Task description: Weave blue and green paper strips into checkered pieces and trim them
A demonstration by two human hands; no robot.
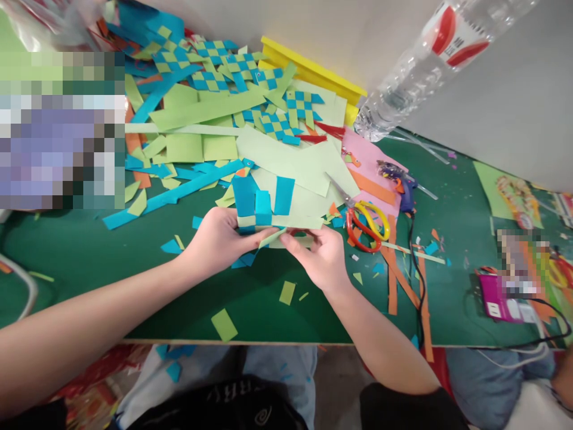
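Observation:
Between my two hands is a small weaving of blue and pale green paper strips (263, 206), held above the green table. Blue strip ends stand up from its far side, and a pale green strip runs across them to the right. My left hand (219, 239) pinches the left end, thumb along the near edge. My right hand (320, 254) grips the pale green strip on the right, thumb and fingers pressed together near a folded flap. Fingers under the paper are partly hidden. Scissors (364, 221) with red and yellow handles lie just right of my right hand.
Finished woven paper fish (302, 106) and loose strips pile up at the back left. A plastic bottle (430, 65), a glue gun (403, 185) with a black cord and orange strips (393, 275) are on the right. A yellow tray (313, 71) borders the wall.

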